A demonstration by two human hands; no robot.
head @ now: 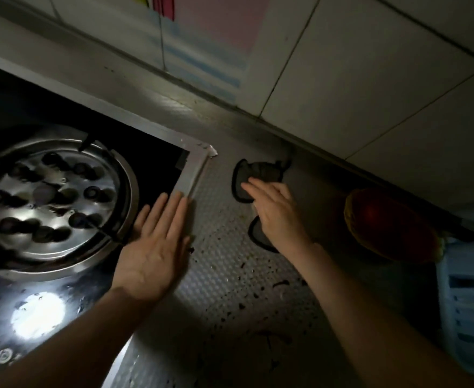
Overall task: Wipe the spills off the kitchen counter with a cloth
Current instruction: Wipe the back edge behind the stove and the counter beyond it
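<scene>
A dark grey cloth (261, 172) lies on the textured metal counter (230, 264), to the right of the stove's corner. My right hand (278, 211) presses flat on the cloth's middle, so cloth shows both beyond my fingertips and under my wrist. My left hand (154, 247) rests flat and spread on the stove's right edge, holding nothing. Dark specks and spill marks (241, 305) dot the counter in front of my hands.
A gas stove (48, 203) with a round metal burner ring fills the left. A tiled wall (370, 79) runs along the back. A red and yellow rounded object (384, 225) and a light blue slatted plastic basket (468, 312) stand at the right.
</scene>
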